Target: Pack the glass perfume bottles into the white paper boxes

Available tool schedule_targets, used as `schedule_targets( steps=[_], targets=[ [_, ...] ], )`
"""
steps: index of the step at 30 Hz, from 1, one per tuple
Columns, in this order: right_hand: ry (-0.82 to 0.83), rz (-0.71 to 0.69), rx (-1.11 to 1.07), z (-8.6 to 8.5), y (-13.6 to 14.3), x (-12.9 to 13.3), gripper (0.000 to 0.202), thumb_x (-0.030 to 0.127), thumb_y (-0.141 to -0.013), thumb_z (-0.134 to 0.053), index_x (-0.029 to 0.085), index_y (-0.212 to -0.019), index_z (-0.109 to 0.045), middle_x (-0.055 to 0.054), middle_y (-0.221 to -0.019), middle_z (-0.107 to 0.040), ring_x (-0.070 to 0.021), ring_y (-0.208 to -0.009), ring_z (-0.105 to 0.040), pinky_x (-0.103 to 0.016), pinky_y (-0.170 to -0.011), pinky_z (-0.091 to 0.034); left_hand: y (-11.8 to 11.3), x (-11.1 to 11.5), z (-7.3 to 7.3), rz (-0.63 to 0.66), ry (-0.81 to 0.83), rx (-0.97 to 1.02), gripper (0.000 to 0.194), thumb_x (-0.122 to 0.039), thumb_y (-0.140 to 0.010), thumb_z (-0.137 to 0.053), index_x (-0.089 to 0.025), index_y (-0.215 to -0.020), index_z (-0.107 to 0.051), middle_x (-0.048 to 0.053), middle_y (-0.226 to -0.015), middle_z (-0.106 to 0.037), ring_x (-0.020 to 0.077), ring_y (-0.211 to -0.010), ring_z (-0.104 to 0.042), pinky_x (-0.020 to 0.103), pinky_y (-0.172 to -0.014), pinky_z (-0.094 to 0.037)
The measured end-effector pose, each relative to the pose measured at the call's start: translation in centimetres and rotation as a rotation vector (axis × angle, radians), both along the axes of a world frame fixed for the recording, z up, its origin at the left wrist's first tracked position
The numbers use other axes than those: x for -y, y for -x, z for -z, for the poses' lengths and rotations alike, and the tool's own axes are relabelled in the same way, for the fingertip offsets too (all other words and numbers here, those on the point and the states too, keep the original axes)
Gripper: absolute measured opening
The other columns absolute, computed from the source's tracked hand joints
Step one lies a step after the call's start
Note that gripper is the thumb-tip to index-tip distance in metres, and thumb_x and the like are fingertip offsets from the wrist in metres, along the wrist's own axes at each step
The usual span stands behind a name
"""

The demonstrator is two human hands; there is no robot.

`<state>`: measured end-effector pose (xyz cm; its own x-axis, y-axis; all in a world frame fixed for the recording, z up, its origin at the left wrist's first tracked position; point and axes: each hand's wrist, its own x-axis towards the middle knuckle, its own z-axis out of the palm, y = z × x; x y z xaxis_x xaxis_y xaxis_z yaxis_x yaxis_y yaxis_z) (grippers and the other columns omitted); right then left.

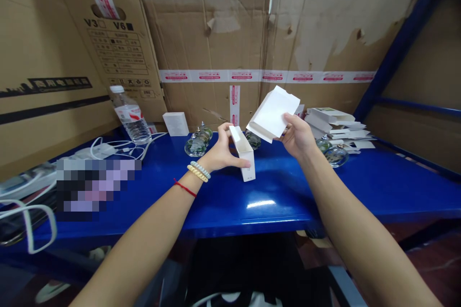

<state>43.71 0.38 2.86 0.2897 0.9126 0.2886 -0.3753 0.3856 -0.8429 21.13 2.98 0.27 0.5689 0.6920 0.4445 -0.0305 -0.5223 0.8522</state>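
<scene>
A narrow white box, open at its top (pixel 247 158), is gripped between the thumb and fingers of my left hand (pixel 226 151), just above the blue table. To its right, my right hand (pixel 297 136) pinches a flat white carton piece (pixel 275 112) by its lower right edge, holding it raised and tilted. The two white pieces are apart. Behind the narrow box, a glass item (pixel 253 139) is partly hidden.
Glass items (pixel 197 144) stand left of my hands, near a closed white box (pixel 175 123). A water bottle (pixel 130 115) and white cables (pixel 97 146) are at the left. Stacked white cartons (pixel 333 124) and more glass items (pixel 336 156) lie right on the blue table (pixel 281 211).
</scene>
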Motion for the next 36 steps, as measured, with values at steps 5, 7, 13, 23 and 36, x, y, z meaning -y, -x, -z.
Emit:
schedule_targets(
  steps=[5,7,13,23,36],
  targets=[
    [0.025,0.024,-0.007,-0.5,0.9,0.7,0.041,0.039,-0.058,-0.075,0.020,-0.087,-0.054,0.000,-0.072,-0.067,-0.0152,-0.060,-0.063,-0.030,-0.047,-0.057,-1.3,0.5,0.7,-0.137,-0.130,0.054,0.092,-0.027,-0.043,-0.090,-0.026,-0.104,-0.022,0.008,-0.116,-0.052,0.0264,-0.107,-0.060,0.047,-0.092,-0.052],
    [0.031,0.021,0.016,-0.7,1.3,0.9,0.038,0.039,-0.060,-0.074,0.020,-0.086,-0.053,0.000,-0.073,-0.066,-0.0146,-0.060,-0.063,-0.029,-0.048,-0.057,-1.8,0.5,1.1,-0.220,-0.190,0.038,0.093,-0.032,-0.043,-0.091,-0.026,-0.104,-0.021,0.008,-0.111,-0.055,0.0276,-0.106,-0.061,0.049,-0.093,-0.052],
    [0.054,0.074,0.118,-0.7,2.3,1.4,0.045,0.039,-0.060,-0.078,0.022,-0.085,-0.044,0.000,-0.080,-0.065,-0.0158,-0.064,-0.065,-0.030,-0.047,-0.057,-2.4,0.7,1.8,-0.459,-0.353,-0.057,0.099,-0.049,-0.042,-0.090,-0.025,-0.108,-0.021,0.012,-0.113,-0.055,0.0324,-0.106,-0.062,0.053,-0.090,-0.051],
    [-0.105,0.140,0.346,-0.1,3.0,1.8,0.055,0.044,-0.062,-0.079,0.025,-0.092,-0.037,-0.002,-0.088,-0.069,-0.0180,-0.070,-0.068,-0.027,-0.045,-0.057,-2.5,0.7,2.0,-0.534,-0.388,-0.073,0.100,-0.054,-0.048,-0.087,-0.024,-0.116,-0.021,0.013,-0.114,-0.058,0.0324,-0.107,-0.064,0.050,-0.088,-0.052],
    [-0.237,0.208,0.423,0.3,3.8,2.2,0.048,0.034,-0.064,-0.080,0.026,-0.092,-0.043,0.000,-0.084,-0.070,-0.0135,-0.065,-0.065,-0.024,-0.055,-0.052,-2.7,1.3,2.0,-0.601,-0.418,-0.118,0.102,-0.057,-0.048,-0.086,-0.025,-0.119,-0.020,0.012,-0.113,-0.060,0.0332,-0.105,-0.065,0.050,-0.085,-0.052]
  ],
)
